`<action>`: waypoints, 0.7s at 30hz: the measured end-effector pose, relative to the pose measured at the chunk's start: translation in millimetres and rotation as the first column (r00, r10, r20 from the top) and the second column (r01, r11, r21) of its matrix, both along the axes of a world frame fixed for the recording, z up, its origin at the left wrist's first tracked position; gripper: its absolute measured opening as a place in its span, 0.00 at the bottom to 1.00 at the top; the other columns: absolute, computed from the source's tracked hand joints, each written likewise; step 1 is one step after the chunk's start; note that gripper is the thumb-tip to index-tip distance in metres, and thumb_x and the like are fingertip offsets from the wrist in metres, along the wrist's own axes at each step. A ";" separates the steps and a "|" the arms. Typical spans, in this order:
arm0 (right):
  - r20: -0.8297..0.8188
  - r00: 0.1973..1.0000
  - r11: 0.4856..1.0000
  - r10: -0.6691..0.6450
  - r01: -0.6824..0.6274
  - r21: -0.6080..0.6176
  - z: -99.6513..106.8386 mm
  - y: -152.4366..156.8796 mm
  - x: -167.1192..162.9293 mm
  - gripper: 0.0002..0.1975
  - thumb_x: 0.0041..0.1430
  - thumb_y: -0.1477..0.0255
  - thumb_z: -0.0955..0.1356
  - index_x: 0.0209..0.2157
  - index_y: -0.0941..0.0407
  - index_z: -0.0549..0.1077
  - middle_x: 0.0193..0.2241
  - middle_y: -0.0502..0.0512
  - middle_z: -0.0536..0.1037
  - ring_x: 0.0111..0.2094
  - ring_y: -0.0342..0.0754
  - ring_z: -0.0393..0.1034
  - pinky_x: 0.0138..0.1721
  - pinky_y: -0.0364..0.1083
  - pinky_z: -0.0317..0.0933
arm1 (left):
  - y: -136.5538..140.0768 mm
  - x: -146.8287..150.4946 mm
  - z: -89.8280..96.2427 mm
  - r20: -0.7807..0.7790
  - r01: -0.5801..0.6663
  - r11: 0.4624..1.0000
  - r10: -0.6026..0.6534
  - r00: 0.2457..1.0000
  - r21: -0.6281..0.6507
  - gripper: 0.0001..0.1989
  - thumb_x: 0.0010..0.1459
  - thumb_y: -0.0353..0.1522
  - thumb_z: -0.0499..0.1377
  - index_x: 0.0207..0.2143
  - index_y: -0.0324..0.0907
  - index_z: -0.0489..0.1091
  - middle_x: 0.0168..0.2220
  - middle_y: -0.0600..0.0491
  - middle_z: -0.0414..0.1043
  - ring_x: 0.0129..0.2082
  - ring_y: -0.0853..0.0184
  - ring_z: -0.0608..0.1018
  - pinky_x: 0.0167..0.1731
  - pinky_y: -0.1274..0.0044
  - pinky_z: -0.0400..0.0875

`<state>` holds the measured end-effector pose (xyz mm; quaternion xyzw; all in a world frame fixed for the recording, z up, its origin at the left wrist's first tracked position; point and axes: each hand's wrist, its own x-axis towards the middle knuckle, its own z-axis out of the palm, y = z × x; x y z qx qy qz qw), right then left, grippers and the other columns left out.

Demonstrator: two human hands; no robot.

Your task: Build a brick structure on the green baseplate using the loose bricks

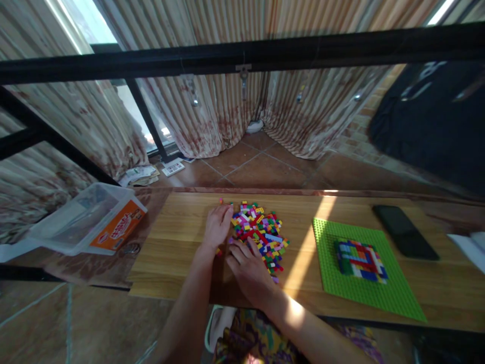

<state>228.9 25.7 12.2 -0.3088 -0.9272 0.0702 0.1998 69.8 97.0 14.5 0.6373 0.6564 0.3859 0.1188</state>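
A loose pile of small colourful toy bricks (261, 230) lies on the wooden board in front of me. Along the pile's left edge rests my left hand (219, 225), back up, its fingers stretched toward the bricks with no brick visible in them. My right hand (247, 265) lies over the near left part of the pile, fingers apart and touching bricks. What is under its fingertips is hidden. To the right sits a green baseplate (329, 275), bearing a flat multicoloured brick build (361, 261).
A dark phone (405, 232) lies beyond the baseplate's right side. At the left stands a clear plastic box (87, 217) with an orange label. A black metal bar (212, 60) crosses above the far side. The wooden board (174, 237) ends just before my lap.
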 end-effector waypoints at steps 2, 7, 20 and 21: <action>-0.009 1.000 1.000 0.010 -0.010 0.006 -0.1 2.0 7.8 0.08 0.61 0.79 0.65 0.39 0.54 0.73 0.47 0.58 0.75 0.56 0.53 0.62 0.62 0.61 0.47 | -1.6 18.2 0.6 0.035 -0.035 0.999 0.034 0.999 0.011 0.19 0.66 0.38 0.44 0.43 0.41 0.73 0.43 0.48 0.77 0.46 0.63 0.75 0.51 0.68 0.67; -0.121 0.993 1.000 0.005 -0.008 -0.017 4.2 6.9 32.1 0.06 0.63 0.72 0.64 0.38 0.53 0.74 0.46 0.54 0.76 0.53 0.52 0.63 0.61 0.61 0.46 | -3.6 33.3 2.1 0.048 -0.215 0.972 0.211 0.976 0.096 0.20 0.66 0.39 0.44 0.42 0.40 0.72 0.42 0.45 0.76 0.45 0.60 0.75 0.50 0.67 0.67; -0.113 0.892 0.893 -0.438 0.418 -0.165 9.6 123.1 37.3 0.12 0.63 0.69 0.63 0.45 0.55 0.74 0.41 0.61 0.76 0.45 0.56 0.66 0.48 0.54 0.58 | 26.7 7.9 -2.0 -0.129 -0.013 0.999 0.009 0.992 -0.032 0.17 0.65 0.38 0.47 0.46 0.41 0.71 0.46 0.45 0.75 0.48 0.61 0.75 0.52 0.66 0.67; -0.103 0.898 0.897 -0.429 0.409 -0.170 7.6 126.0 36.3 0.12 0.63 0.70 0.63 0.44 0.55 0.75 0.40 0.61 0.77 0.45 0.56 0.66 0.49 0.54 0.57 | 21.2 11.0 -1.5 -0.114 0.005 1.000 -0.008 0.993 -0.027 0.17 0.65 0.37 0.47 0.45 0.42 0.71 0.45 0.46 0.75 0.47 0.62 0.75 0.52 0.67 0.68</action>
